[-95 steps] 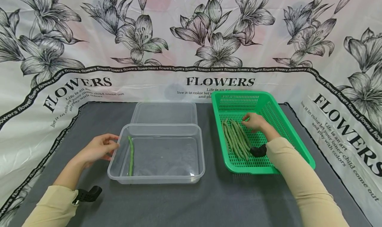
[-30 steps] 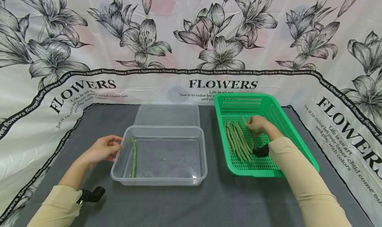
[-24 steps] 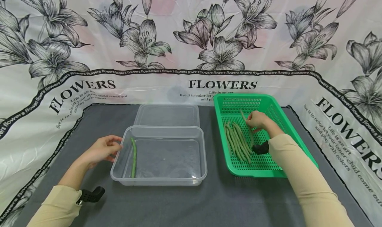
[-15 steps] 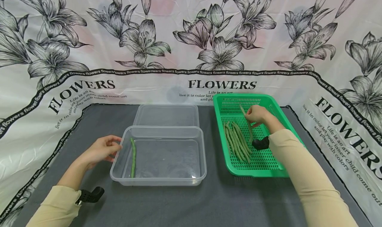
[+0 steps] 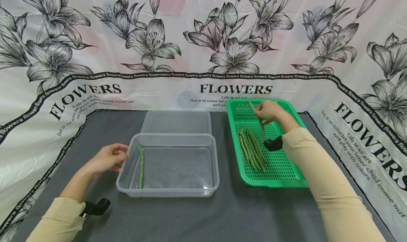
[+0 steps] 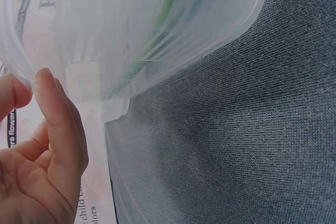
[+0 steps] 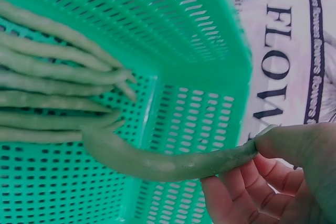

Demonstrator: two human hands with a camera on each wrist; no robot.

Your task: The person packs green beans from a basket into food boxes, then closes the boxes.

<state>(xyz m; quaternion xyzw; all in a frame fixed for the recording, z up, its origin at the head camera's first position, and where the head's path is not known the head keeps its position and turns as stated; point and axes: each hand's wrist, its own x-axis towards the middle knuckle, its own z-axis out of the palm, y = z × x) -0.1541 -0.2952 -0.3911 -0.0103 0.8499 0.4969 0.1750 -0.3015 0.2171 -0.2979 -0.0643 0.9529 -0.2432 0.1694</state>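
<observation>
My right hand [image 5: 270, 112] pinches a green bean [image 7: 168, 162] near one end, between thumb and fingertips. It holds the bean above the far part of the green plastic basket [image 5: 318, 157]. Several more green beans [image 5: 251, 150] lie side by side along the basket's left side. My left hand [image 5: 106, 159] pinches the left rim of a clear plastic container [image 5: 178, 192] between thumb and forefinger, as the left wrist view shows close up [image 6: 52, 129]. Inside that container, a single green bean [image 5: 141, 167] lies along the left wall.
A clear lid [image 5: 176, 122] lies flat behind the container. Container and basket stand side by side on a grey cloth [image 5: 222, 217], with a gap between them. A white flower-printed sheet [image 5: 165, 90] rises behind. Each wrist carries a black camera mount [image 5: 96, 207].
My right hand has taken one bean from the row and raised it up and toward the basket's far end. The left hand stays at the container's rim.
</observation>
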